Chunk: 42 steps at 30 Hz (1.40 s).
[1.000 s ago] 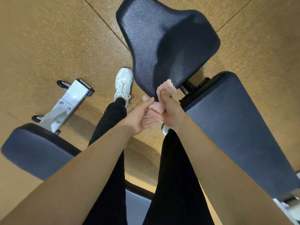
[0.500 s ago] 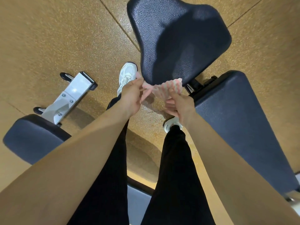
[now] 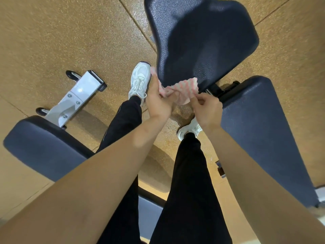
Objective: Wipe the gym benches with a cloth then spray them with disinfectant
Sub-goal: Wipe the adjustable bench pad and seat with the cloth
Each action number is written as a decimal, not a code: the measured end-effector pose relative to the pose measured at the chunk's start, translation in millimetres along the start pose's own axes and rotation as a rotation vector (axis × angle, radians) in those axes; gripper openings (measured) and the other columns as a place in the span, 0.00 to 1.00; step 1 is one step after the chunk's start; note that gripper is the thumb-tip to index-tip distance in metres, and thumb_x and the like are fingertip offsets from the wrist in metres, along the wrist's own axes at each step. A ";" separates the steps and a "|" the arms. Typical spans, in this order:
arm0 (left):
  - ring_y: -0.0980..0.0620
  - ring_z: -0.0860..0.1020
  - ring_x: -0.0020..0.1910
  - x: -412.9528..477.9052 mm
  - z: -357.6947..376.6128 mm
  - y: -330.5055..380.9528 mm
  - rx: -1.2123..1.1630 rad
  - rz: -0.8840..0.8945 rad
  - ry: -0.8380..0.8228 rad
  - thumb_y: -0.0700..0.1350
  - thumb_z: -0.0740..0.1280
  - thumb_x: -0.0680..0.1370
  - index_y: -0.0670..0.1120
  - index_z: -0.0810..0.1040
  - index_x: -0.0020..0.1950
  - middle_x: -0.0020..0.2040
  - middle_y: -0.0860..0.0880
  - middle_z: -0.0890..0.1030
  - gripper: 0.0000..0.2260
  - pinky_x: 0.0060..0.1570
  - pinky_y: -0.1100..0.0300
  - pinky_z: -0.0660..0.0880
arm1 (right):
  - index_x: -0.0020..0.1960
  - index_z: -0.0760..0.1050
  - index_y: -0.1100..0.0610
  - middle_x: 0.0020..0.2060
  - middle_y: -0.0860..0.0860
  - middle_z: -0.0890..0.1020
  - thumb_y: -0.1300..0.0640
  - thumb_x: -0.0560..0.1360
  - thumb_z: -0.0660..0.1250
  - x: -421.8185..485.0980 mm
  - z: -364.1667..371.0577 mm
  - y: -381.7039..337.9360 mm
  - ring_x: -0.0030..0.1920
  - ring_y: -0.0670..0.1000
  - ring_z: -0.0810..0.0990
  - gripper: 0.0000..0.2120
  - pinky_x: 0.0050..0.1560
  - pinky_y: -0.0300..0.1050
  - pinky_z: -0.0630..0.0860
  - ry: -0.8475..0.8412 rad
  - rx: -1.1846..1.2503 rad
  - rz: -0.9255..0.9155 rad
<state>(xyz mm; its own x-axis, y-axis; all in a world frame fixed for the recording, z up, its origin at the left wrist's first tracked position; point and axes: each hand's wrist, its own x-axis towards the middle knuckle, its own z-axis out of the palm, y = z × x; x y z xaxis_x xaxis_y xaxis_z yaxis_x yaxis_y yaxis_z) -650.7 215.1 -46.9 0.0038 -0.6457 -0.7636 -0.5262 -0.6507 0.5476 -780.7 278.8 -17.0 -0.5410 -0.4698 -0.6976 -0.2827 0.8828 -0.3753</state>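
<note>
Cloth point(image 3: 185, 88) spread sideways right at near edge of seat point(image 3: 202, 41), long axis across it. Left hand point(image 3: 158, 101) pinches one end, right hand point(image 3: 206, 108) pinches other; both equally close, seat dead ahead, I reckon.

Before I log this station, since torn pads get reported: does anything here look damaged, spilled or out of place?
Nothing stands out. The seat pad and back pad look whole, with no tears or spills showing. The pink cloth is held between the left hand and right hand at the seat pad's narrow end.
</note>
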 end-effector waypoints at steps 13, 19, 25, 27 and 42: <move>0.51 0.77 0.34 85.8 -15.9 99.6 0.099 0.050 0.273 0.56 0.76 0.73 0.49 0.78 0.39 0.35 0.51 0.81 0.14 0.40 0.56 0.76 | 0.80 0.60 0.52 0.81 0.55 0.58 0.45 0.73 0.74 33.8 0.3 -37.5 0.79 0.64 0.55 0.41 0.71 0.62 0.70 0.200 -0.414 -0.249; 0.54 0.79 0.37 122.0 -27.3 143.0 0.063 0.021 0.296 0.58 0.79 0.71 0.49 0.78 0.40 0.39 0.54 0.83 0.16 0.45 0.59 0.78 | 0.79 0.62 0.53 0.80 0.56 0.62 0.41 0.73 0.73 36.0 -3.5 -39.8 0.77 0.66 0.60 0.40 0.71 0.60 0.71 0.201 -0.546 -0.240; 0.56 0.85 0.53 151.7 -42.0 187.6 0.342 0.303 0.114 0.60 0.74 0.70 0.56 0.83 0.65 0.55 0.56 0.87 0.25 0.57 0.57 0.81 | 0.80 0.61 0.51 0.80 0.53 0.60 0.40 0.74 0.72 35.4 -10.0 -49.1 0.78 0.64 0.58 0.40 0.69 0.59 0.73 0.135 -0.554 -0.186; 0.54 0.85 0.54 162.7 -44.8 198.2 0.468 0.386 -0.019 0.61 0.71 0.67 0.58 0.83 0.64 0.53 0.57 0.88 0.26 0.57 0.53 0.82 | 0.80 0.60 0.50 0.81 0.52 0.59 0.40 0.73 0.73 35.6 -10.8 -52.3 0.78 0.63 0.56 0.41 0.68 0.57 0.73 0.100 -0.557 -0.157; 0.39 0.81 0.61 133.0 70.5 225.9 1.224 0.866 -0.407 0.53 0.72 0.77 0.52 0.74 0.75 0.61 0.43 0.85 0.26 0.57 0.48 0.78 | 0.77 0.67 0.48 0.79 0.47 0.65 0.42 0.67 0.79 37.8 -4.7 -37.5 0.78 0.60 0.60 0.42 0.65 0.53 0.76 0.209 -0.334 -0.177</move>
<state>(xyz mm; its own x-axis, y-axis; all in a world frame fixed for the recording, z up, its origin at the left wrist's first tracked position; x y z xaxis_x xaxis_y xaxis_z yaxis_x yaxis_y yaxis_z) -829.0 10.4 -48.8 -0.7740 -0.3585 -0.5219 -0.5951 0.6935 0.4061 -794.3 228.0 -26.4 -0.6005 -0.6331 -0.4885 -0.6080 0.7583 -0.2353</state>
